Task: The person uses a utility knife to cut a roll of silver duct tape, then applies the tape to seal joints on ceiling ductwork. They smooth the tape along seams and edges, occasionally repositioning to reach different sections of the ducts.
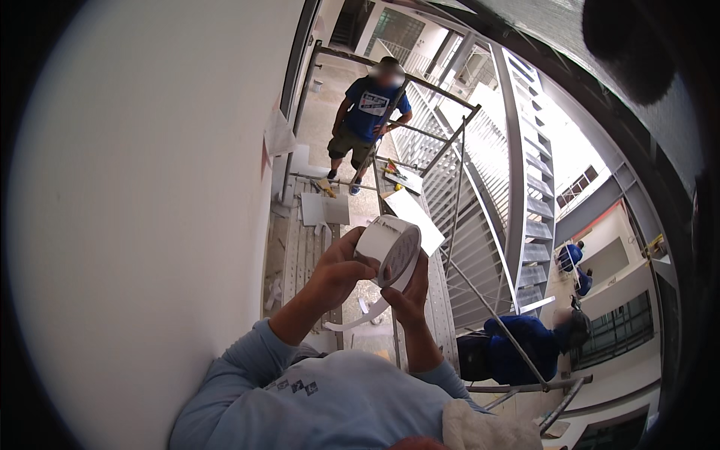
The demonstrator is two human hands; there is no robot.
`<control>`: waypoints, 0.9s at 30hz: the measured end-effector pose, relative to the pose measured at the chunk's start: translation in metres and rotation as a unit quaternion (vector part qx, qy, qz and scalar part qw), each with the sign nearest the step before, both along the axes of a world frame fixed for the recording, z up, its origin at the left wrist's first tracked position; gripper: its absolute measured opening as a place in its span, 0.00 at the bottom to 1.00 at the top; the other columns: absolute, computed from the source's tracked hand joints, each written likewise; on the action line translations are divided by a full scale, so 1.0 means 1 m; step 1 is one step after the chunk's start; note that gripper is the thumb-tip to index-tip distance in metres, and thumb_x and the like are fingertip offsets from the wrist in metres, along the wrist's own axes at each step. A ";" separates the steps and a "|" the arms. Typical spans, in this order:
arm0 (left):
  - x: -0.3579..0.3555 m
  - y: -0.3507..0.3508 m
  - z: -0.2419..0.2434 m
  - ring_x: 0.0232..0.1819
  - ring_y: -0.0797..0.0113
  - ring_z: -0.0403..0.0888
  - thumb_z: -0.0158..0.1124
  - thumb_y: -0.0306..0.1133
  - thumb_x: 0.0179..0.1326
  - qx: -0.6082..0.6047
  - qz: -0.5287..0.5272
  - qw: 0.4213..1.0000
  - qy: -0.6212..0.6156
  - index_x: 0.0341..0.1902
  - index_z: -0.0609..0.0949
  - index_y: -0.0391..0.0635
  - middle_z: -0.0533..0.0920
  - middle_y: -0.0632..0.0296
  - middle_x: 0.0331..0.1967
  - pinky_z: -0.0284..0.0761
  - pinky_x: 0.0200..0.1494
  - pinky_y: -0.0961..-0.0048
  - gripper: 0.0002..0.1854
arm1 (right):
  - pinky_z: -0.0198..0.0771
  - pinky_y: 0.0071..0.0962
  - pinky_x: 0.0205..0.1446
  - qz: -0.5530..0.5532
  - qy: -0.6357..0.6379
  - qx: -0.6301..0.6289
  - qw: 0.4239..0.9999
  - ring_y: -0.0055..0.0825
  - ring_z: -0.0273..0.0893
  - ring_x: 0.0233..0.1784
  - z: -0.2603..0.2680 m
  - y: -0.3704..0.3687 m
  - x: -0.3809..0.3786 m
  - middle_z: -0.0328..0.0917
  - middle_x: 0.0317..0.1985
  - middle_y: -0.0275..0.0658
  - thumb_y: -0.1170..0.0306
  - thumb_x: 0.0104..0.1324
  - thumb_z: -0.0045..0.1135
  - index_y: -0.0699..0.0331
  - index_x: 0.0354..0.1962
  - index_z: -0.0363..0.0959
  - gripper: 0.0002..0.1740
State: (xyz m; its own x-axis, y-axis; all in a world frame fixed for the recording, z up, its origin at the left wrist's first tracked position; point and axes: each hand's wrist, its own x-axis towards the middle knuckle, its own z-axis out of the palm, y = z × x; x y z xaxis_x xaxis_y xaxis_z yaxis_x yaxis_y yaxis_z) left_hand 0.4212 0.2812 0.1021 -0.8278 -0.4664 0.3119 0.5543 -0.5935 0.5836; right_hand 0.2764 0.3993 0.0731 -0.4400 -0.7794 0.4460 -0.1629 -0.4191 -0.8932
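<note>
A wide roll of white tape (pixel 381 236) is held up in front of my chest, between both hands. My left hand (pixel 337 267) grips it from the left, its thumb by the near rim of the core. On the right side, my right hand (pixel 412 298) supports the roll, with the thumb below the core opening. A loose strip of the tape (pixel 365 322) curls down below the roll, behind my wrists. The fingers behind the roll are hidden. Faint marks show on the roll's outer face.
A white wall (pixel 146 185) rises close on my left. Scaffold planks (pixel 299 247) lie below, bearing white board pieces (pixel 416 216) and hand tools (pixel 326 187). Scaffold tubes (pixel 444 94) frame the far end, where a person (pixel 368 112) stands. Another person (pixel 520 343) is at lower right, near a metal staircase (pixel 537 225).
</note>
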 end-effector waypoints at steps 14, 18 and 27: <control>-0.006 0.019 -0.014 0.45 0.72 0.82 0.64 0.19 0.50 -0.026 0.070 0.997 -0.014 0.62 0.68 0.36 0.79 0.58 0.47 0.78 0.52 0.73 0.32 | 0.63 0.39 0.72 -0.099 0.061 0.009 0.993 0.38 0.63 0.71 -0.012 -0.006 0.016 0.61 0.65 0.47 0.37 0.47 0.79 0.73 0.73 0.45 0.72; -0.006 0.023 -0.015 0.48 0.65 0.83 0.65 0.21 0.50 -0.089 0.104 0.990 -0.016 0.66 0.65 0.37 0.80 0.54 0.49 0.79 0.54 0.67 0.36 | 0.64 0.39 0.72 -0.113 0.065 0.020 0.991 0.37 0.64 0.71 -0.014 -0.007 0.020 0.62 0.65 0.47 0.37 0.48 0.78 0.73 0.73 0.46 0.72; -0.006 0.035 -0.022 0.50 0.64 0.83 0.67 0.24 0.52 -0.155 0.147 0.976 -0.034 0.62 0.67 0.38 0.81 0.53 0.48 0.77 0.56 0.67 0.32 | 0.69 0.41 0.69 -0.122 0.031 0.035 0.991 0.38 0.67 0.70 -0.018 -0.004 0.031 0.61 0.68 0.47 0.39 0.55 0.74 0.70 0.75 0.43 0.68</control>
State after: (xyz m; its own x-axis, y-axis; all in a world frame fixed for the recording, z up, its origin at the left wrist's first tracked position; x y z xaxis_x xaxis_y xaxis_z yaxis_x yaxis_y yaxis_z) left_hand 0.4152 0.3161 0.0799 -0.6964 -0.5782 0.4252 0.6279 -0.2039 0.7511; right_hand 0.3070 0.3952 0.0550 -0.5935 -0.6827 0.4263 -0.3073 -0.2974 -0.9039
